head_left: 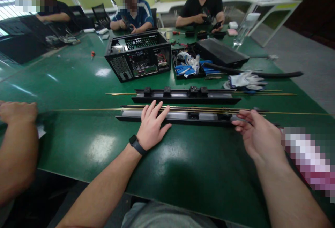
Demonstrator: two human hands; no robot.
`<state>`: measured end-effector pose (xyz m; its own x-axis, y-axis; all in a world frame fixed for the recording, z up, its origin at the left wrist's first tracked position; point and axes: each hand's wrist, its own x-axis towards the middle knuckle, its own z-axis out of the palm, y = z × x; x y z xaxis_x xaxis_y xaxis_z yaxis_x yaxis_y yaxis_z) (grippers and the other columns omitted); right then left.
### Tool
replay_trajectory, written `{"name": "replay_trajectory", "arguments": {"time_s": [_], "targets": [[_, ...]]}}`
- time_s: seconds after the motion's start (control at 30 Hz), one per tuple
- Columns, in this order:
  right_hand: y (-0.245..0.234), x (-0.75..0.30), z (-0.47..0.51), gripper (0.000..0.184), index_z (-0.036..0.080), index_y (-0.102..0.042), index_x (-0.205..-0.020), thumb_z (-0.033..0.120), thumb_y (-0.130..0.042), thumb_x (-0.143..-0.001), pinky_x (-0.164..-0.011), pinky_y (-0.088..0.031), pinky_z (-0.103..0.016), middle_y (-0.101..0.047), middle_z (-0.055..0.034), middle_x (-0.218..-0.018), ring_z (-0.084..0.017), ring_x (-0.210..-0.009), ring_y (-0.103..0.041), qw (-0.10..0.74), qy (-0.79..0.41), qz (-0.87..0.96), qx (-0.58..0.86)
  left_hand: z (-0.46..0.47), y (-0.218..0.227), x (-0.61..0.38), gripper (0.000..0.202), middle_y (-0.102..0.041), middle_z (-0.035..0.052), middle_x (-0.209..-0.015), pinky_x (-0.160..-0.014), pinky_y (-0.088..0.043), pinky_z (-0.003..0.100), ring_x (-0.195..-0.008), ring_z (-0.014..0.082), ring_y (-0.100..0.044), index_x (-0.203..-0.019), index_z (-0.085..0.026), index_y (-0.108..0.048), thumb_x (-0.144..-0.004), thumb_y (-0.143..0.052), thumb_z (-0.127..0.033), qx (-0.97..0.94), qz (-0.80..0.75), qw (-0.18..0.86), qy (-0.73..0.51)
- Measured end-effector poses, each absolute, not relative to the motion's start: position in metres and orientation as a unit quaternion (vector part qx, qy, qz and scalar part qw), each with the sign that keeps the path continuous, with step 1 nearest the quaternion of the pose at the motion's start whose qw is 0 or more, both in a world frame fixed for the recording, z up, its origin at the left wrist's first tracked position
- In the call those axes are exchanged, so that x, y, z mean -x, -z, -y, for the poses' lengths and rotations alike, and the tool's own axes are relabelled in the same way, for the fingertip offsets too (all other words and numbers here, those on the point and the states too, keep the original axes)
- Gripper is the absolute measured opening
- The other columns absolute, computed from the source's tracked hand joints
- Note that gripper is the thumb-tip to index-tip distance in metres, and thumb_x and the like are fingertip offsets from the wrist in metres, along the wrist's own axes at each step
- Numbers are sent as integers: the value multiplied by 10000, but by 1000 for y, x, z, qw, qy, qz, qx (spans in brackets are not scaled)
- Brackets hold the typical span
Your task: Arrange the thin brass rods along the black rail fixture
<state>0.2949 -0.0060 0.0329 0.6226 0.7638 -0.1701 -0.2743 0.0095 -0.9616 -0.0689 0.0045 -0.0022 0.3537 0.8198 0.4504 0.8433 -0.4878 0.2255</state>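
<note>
My left hand (pixel 153 127), with a dark watch at the wrist, rests with fingers spread over the near black channel rail (pixel 172 120). Its fingertips touch or nearly touch the thin brass-coloured rods (pixel 183 108) lying lengthwise along that rail. At the rail's right end my right hand (pixel 258 134) is closed in a pinch on a slim grey piece (pixel 239 119), whose kind I cannot make out. Dark blocks (pixel 193 114) sit inside the rail. Just behind lies a second black rail (pixel 183 97) with several dark blocks and more rods.
A co-worker's fist (pixel 18 112) is at the left, by the rods' far end. Behind stand an open computer case (pixel 138 57), a tray with gloves (pixel 187 66), another glove (pixel 244 81) and a bottle (pixel 244 29). Several people sit across the green table (pixel 73 137).
</note>
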Motion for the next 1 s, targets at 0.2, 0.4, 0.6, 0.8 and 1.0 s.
{"name": "replay_trajectory", "arguments": {"time_s": [0.2,0.4,0.6,0.8,1.0], "targets": [[-25,-297,6,290,168,-844,-988,437,-944,-1033,-506,-537,-181,-826,-92,-1033,-136,-671,-770,662,-401,245,584,-4,2,69,657,-630,201,-1864,-1507,-336,747,-1822,465,-491,-1756,-269,-693,-1110,-806,-318,820,510,19,258],[-24,-302,5,284,178,-842,-984,442,-941,-1024,-511,-533,-186,-833,-92,-1042,-135,-683,-764,668,-387,235,590,-5,1,70,649,-626,202,-1868,-1507,-348,729,-1815,467,-501,-1750,-253,-699,-1114,-804,-328,823,508,26,255],[-25,-296,7,314,175,-856,-974,474,-944,-1011,-514,-530,-195,-835,-101,-1063,-141,-694,-766,660,-400,255,583,-5,1,70,652,-620,200,-1873,-1508,-335,741,-1824,468,-484,-1756,-262,-695,-1116,-797,-331,821,509,18,256],[-21,-298,7,362,191,-859,-999,534,-972,-980,-513,-529,-202,-835,-91,-1065,-152,-711,-775,660,-402,265,577,-4,-1,69,649,-629,197,-1866,-1510,-330,738,-1819,470,-491,-1747,-273,-706,-1108,-809,-325,819,513,19,256],[-20,-300,4,326,176,-844,-995,487,-930,-1044,-510,-531,-196,-835,-102,-1029,-146,-687,-777,664,-406,245,578,-5,-1,69,659,-628,193,-1869,-1506,-345,732,-1817,461,-499,-1749,-271,-700,-1104,-816,-329,821,513,22,250]]}}
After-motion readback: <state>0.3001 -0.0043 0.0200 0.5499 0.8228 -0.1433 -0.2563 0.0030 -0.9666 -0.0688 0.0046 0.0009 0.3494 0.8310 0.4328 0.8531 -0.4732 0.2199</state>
